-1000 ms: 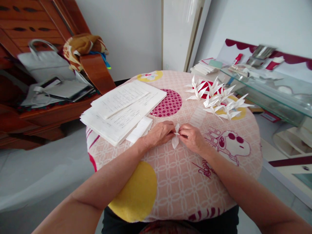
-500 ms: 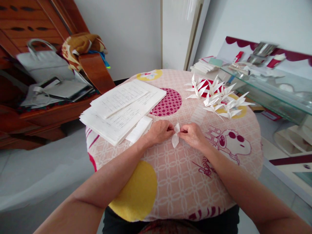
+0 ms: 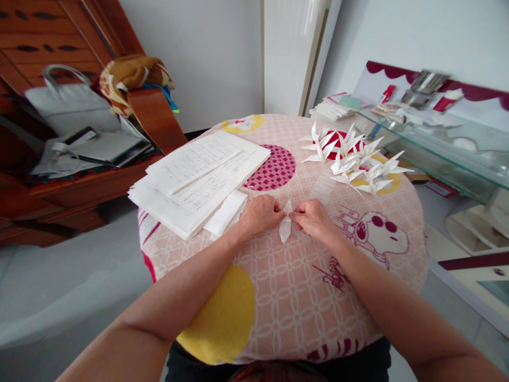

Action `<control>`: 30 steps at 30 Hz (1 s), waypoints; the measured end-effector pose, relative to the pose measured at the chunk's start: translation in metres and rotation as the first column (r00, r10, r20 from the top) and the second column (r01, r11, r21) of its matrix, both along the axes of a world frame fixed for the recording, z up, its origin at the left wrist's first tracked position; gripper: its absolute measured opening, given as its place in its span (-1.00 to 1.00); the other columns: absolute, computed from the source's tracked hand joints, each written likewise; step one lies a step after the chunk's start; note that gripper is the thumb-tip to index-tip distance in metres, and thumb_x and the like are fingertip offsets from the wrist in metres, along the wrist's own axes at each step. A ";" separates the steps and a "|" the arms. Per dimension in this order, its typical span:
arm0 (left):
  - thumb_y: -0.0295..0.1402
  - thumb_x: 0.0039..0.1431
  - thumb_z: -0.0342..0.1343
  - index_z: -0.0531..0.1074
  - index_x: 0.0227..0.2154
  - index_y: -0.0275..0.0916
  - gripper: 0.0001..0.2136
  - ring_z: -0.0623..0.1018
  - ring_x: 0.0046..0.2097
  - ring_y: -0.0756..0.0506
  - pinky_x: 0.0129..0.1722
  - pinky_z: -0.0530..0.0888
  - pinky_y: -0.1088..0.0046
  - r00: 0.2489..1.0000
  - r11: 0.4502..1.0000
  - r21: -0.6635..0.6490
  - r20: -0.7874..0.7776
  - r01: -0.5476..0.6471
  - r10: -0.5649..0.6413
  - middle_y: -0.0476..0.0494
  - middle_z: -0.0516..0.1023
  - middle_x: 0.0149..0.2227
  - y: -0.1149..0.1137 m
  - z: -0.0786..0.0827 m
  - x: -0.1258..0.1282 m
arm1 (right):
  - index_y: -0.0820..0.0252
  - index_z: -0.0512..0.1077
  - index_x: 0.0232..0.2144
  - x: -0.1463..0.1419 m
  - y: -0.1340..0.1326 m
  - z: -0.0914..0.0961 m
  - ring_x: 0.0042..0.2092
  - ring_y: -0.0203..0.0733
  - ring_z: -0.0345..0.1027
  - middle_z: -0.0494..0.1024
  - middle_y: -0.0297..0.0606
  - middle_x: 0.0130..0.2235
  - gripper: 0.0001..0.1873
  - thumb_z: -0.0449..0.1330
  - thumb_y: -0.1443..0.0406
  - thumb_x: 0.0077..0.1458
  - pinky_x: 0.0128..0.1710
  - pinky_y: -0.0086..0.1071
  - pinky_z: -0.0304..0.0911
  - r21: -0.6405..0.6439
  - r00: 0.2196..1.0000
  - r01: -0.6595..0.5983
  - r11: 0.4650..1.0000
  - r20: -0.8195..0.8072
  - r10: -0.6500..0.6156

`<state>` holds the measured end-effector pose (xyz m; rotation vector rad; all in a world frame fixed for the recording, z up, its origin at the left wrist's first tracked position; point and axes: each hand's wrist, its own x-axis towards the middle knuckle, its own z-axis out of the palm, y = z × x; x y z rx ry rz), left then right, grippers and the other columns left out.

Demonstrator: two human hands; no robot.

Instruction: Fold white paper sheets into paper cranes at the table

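Left hand (image 3: 262, 213): fingertips pinching one side of a small white folded-paper piece with pointed ends (image 3: 285, 230). Right hand (image 3: 314, 217): thumb and forefinger closed on its opposite side. Piece sits between both hands, over a pink lattice-patterned cloth (image 3: 294, 297). Beyond right hand: cluster of white folded-paper cranes (image 3: 340, 165). Just beside left hand: flat white paper strips (image 3: 226, 213); past these, stacked white sheets bearing dark writing (image 3: 191, 204).

A slim folded white paper (image 3: 285, 231), held midway, tapers toward both ends.
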<state>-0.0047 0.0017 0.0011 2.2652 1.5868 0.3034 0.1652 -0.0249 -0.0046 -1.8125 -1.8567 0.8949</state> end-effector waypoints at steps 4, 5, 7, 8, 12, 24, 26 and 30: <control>-0.28 0.07 0.08 0.62 -0.47 -0.26 -0.76 0.52 -0.42 -0.10 -0.38 0.36 0.41 0.999 1.000 0.011 -0.019 -0.028 0.028 -0.16 0.57 -0.50 0.001 -0.001 0.002 | 0.21 0.44 -0.64 -0.001 0.002 0.001 -0.65 -0.34 0.25 0.48 -0.28 -0.66 -0.73 0.17 0.29 0.07 -0.60 -0.45 0.04 -0.036 0.999 0.032 0.999 0.008 -0.032; -0.28 0.06 0.08 0.62 -0.47 -0.25 -0.77 0.52 -0.42 -0.10 -0.38 0.36 0.42 0.999 1.000 0.008 -0.020 -0.031 0.031 -0.16 0.57 -0.50 0.001 -0.002 0.002 | 0.21 0.44 -0.64 -0.002 0.002 0.001 -0.66 -0.34 0.25 0.49 -0.27 -0.65 -0.73 0.17 0.29 0.07 -0.61 -0.45 0.04 -0.041 0.999 0.039 0.998 0.010 -0.039; -0.29 0.06 0.08 0.62 -0.46 -0.25 -0.77 0.51 -0.43 -0.09 -0.38 0.36 0.43 0.999 0.999 -0.007 -0.012 -0.036 0.036 -0.15 0.57 -0.50 0.000 -0.002 0.002 | 0.21 0.44 -0.64 -0.002 0.003 0.000 -0.67 -0.34 0.25 0.49 -0.27 -0.65 -0.73 0.17 0.29 0.08 -0.62 -0.45 0.05 -0.051 0.999 0.046 0.998 0.012 -0.046; -0.29 0.06 0.08 0.62 -0.46 -0.25 -0.77 0.51 -0.42 -0.08 -0.38 0.36 0.43 0.999 0.999 -0.013 -0.006 -0.041 0.041 -0.15 0.58 -0.49 0.000 -0.002 0.002 | 0.21 0.44 -0.63 -0.003 0.003 0.000 -0.67 -0.34 0.25 0.50 -0.27 -0.65 -0.73 0.17 0.28 0.08 -0.62 -0.45 0.05 -0.053 0.999 0.047 0.998 0.014 -0.046; -0.30 0.06 0.08 0.62 -0.43 -0.25 -0.77 0.52 -0.40 -0.08 -0.35 0.38 0.44 0.998 0.998 -0.030 0.010 -0.060 0.060 -0.16 0.59 -0.47 -0.002 0.000 0.003 | 0.21 0.46 -0.62 -0.004 0.003 0.001 -0.66 -0.34 0.25 0.49 -0.28 -0.65 -0.75 0.17 0.29 0.07 -0.61 -0.45 0.04 -0.042 0.998 0.048 0.998 0.036 -0.046; -0.43 0.02 0.12 0.55 -0.27 -0.27 -0.80 0.54 -0.29 -0.09 -0.24 0.45 0.41 0.979 0.991 0.130 0.204 0.001 -0.028 -0.15 0.60 -0.31 -0.009 -0.009 0.002 | 0.19 0.43 -0.68 -0.007 0.002 0.007 -0.55 -0.26 0.33 0.46 -0.24 -0.65 -0.72 0.20 0.32 0.05 -0.55 -0.43 0.06 0.042 0.991 0.024 0.999 0.128 -0.029; -0.55 -0.01 0.07 0.54 -0.23 -0.28 -0.73 0.55 -0.19 -0.08 -0.15 0.46 0.42 0.946 0.970 0.210 0.270 0.122 -0.178 -0.16 0.60 -0.22 -0.010 -0.011 0.002 | 0.18 0.43 -0.68 -0.007 0.002 0.008 -0.52 -0.25 0.35 0.46 -0.24 -0.65 -0.73 0.21 0.33 0.04 -0.54 -0.43 0.06 0.051 0.990 0.036 0.998 0.134 -0.043; -0.61 0.03 0.02 0.58 -0.31 -0.27 -0.74 0.55 -0.16 -0.07 -0.09 0.45 0.43 0.904 0.942 0.226 0.297 0.248 -0.309 -0.13 0.60 -0.26 -0.006 -0.012 0.000 | 0.19 0.43 -0.64 -0.004 0.001 0.004 -0.52 -0.27 0.36 0.46 -0.27 -0.64 -0.74 0.20 0.31 0.06 -0.54 -0.45 0.07 0.055 0.996 0.040 0.998 0.082 -0.044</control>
